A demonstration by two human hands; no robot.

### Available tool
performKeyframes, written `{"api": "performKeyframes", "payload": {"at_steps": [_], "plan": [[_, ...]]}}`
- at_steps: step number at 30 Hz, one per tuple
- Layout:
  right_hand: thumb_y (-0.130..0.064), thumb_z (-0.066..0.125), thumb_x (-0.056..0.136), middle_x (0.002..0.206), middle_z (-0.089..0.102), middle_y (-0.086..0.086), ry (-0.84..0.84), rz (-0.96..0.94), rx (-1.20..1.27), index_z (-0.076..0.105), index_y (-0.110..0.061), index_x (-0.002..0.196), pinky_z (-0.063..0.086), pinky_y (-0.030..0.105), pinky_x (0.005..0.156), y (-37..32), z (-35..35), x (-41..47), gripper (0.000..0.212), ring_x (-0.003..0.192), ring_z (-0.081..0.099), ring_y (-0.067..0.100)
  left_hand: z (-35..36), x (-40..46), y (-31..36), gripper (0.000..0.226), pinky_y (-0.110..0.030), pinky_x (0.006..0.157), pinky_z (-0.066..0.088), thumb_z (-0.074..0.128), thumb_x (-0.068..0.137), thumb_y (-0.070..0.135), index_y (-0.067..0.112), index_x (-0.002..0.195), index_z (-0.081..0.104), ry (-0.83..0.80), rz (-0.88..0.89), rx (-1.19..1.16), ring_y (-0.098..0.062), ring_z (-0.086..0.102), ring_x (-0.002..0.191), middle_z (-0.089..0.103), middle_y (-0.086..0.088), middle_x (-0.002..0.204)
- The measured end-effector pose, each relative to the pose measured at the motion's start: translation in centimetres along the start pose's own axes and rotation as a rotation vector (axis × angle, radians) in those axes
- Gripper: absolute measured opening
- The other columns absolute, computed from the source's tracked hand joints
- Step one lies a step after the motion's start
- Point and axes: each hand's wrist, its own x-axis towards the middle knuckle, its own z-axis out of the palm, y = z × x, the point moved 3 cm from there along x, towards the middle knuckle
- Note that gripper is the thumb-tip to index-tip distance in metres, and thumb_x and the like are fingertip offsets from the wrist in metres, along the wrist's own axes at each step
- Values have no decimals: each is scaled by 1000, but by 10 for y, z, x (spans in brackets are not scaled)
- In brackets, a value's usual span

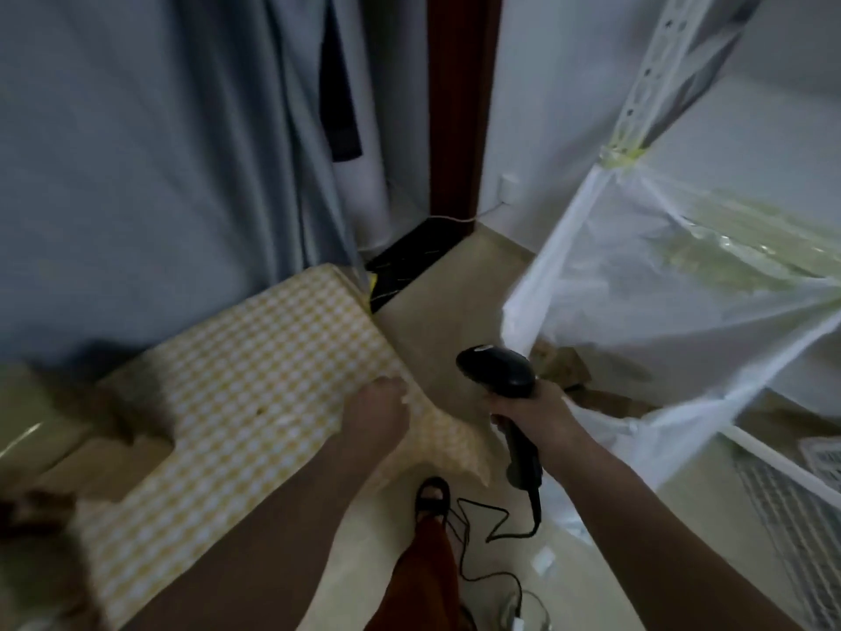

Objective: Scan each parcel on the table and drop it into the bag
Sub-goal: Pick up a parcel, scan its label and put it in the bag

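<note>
The scanner [498,373] was black, with a rounded head and a slim handle, and a black cable [482,530] trailed from its base down to the floor [455,284]. The right hand [530,414] held it by the handle, fingers clamped round the grip, with the head aimed toward the worktop's edge. The left hand [380,409] rested on the near corner of the worktop [255,357], its fingers curled together over the hanging edge of the cloth; whether they pinched the cloth could not be told. Brown cardboard parcels [68,430] lay blurred at the worktop's left end.

The worktop wore a yellow-and-white checked cloth. The floor was pale beige tile. Grey-blue curtains [159,152] hung behind, beside a dark red door frame [459,107] and a white wall.

To the right, a large clear plastic bag [660,289] was stretched open on a white metal rack [655,75], taped at its top corner. Brown shapes, probably parcels, showed dimly through its lower part [562,364].
</note>
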Motion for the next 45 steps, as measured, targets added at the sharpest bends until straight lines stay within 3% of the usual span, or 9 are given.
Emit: {"api": "performKeyframes", "payload": {"at_steps": [7,14,25,29,33,37,39,42,45], "plan": [[-8,72,79,64,53,12,-368,-103,-224,62,-3,74,39,33,61,-15,118,-57,13,62,50,24,-19,-133,-116,37,-30,90,48,50,96,31,21,131,55,96,-332,-50,-23,58,116,59,-4,127],[-6,70,81,75,57,14,-602,-169,-299,65,10,93,41,30,64,-17,213,-127,20,73,54,25,-27,-243,-201,36,-30,87,46,50,97,30,20,131,54,172,-599,-123,-23,57,116,58,-4,128],[-7,73,80,75,63,13,-745,-201,-408,68,-1,92,45,29,67,-2,362,-202,15,71,60,22,-9,-360,-328,30,-30,84,47,51,95,31,19,121,60,166,-831,-260,-28,59,113,63,-8,123],[-6,75,77,72,62,13,-750,-196,-459,68,2,88,45,33,70,11,424,-226,15,70,60,23,1,-396,-388,33,-31,94,48,53,94,33,19,124,59,141,-873,-320,-26,58,117,60,-8,128],[-3,74,76,66,60,12,-740,-192,-482,66,3,79,43,31,66,17,488,-245,10,65,56,23,5,-426,-455,35,-29,88,47,50,96,33,19,128,56,115,-892,-334,-25,58,115,59,-8,128],[-9,77,76,78,63,16,-683,-174,-468,67,2,86,44,37,74,25,548,-256,17,79,60,31,9,-447,-518,34,-32,89,50,52,94,32,22,125,59,108,-914,-347,-25,58,114,61,-7,125],[-10,77,76,80,62,17,-668,-156,-488,67,1,82,44,37,72,29,569,-261,16,81,60,33,10,-453,-541,31,-30,82,49,53,94,32,21,122,60,99,-912,-338,-24,60,110,63,-6,120],[-6,74,78,73,58,14,-665,-143,-520,63,1,74,41,32,63,32,591,-267,14,71,55,28,8,-452,-567,24,-28,72,49,56,91,28,21,113,64,92,-895,-318,-21,63,97,65,-4,110],[-3,73,77,70,58,13,-648,-146,-515,63,3,74,41,31,62,30,608,-264,12,66,54,24,6,-442,-588,27,-27,72,51,61,90,25,23,116,62,93,-856,-314,-19,63,96,65,-3,109]]}}
